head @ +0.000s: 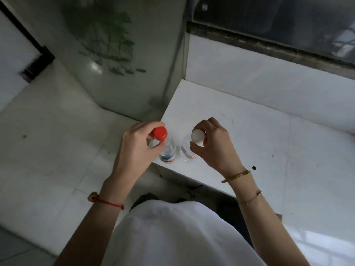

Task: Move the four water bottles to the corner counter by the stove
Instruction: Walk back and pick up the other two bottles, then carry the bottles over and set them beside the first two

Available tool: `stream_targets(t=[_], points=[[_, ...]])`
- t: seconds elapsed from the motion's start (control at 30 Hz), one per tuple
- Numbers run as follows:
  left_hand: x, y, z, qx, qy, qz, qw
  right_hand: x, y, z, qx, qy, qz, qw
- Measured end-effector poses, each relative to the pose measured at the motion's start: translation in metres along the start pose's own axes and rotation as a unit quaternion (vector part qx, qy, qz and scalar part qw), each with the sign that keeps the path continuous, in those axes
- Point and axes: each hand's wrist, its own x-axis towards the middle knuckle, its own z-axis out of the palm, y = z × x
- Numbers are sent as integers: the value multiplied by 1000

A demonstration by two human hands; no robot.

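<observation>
At 6 o'clock, nearest the camera, is the person's white shirt (172, 237), with both forearms reaching up from it. The left wrist wears a red cord (107, 202); the right wrist wears two gold bracelets (237, 176).

Just past centre, toward 12 o'clock, both hands work side by side. The left hand (134, 148) has its fingers curled round the neck of a clear bottle, just under its red cap (159, 133). That red-cap bottle (169, 152) is upright with its base at the near edge of the white counter (269, 150), close to the counter's left corner. The right hand (215, 144) is closed with fingertips about the white cap (197, 137) of a second clear bottle. This white-cap bottle (186, 149) stands just beside the first, at its 3 o'clock, the two apart by a narrow gap. Whether either base is touching the counter or is lifted slightly cannot be told.

At 9 o'clock lies pale tiled floor (48, 150). Farther out, at 11 o'clock, rises a glossy panel with a green leaf print (115, 45). At 1 o'clock a dark window (278, 22) sits above a white wall behind the counter.
</observation>
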Motion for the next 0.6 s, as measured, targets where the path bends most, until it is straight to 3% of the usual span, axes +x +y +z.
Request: stream_targets(t=[0.6], points=[[-123,-116,-161,66,136,-107,983,-5,-181,123,2,-94,-152,984]])
